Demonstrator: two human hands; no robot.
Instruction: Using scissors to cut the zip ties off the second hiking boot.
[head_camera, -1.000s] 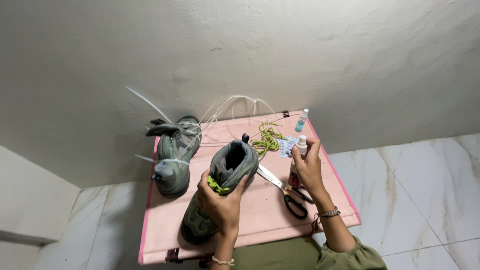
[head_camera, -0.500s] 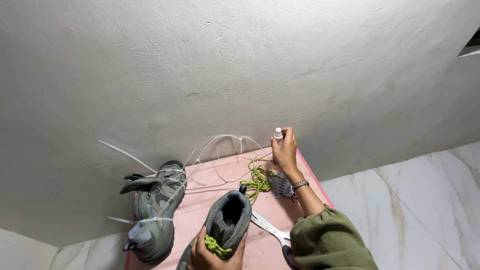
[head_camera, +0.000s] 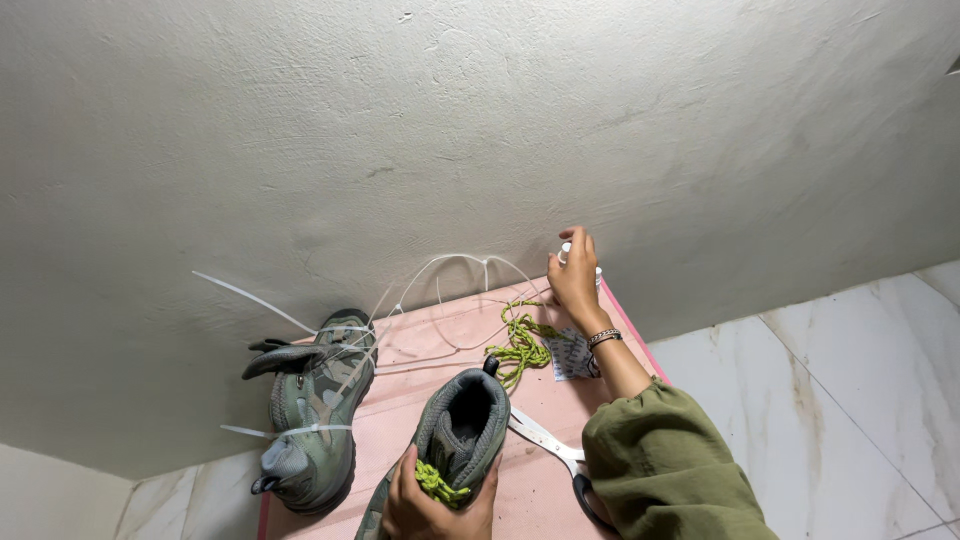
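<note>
We've got our left hand (head_camera: 432, 505) wrapped around the heel of a grey-green hiking shoe (head_camera: 455, 440) at the near edge of the pink table (head_camera: 440, 340), fingers curled shut over the collar with a knot of yellow-green lace (head_camera: 438, 484) pinched under them. Our right hand (head_camera: 577, 278) is stretched to the far right corner of that table, fingers closed around a small white bottle (head_camera: 566, 252) that stands hard against the wall; only its cap and a sliver of its side peek out past the fingertips. The risk, as we judge it: that reach crosses the loose yellow-green lace pile (head_camera: 520, 345) and the open scissors (head_camera: 548, 445), so a dragged sleeve could snag either. The bottle sits near the table's edge and could tip off. 1 second shoe (head_camera: 312, 415), bristling with white zip ties (head_camera: 440, 275), sits at the table's left side, well apart from both hands.
</note>
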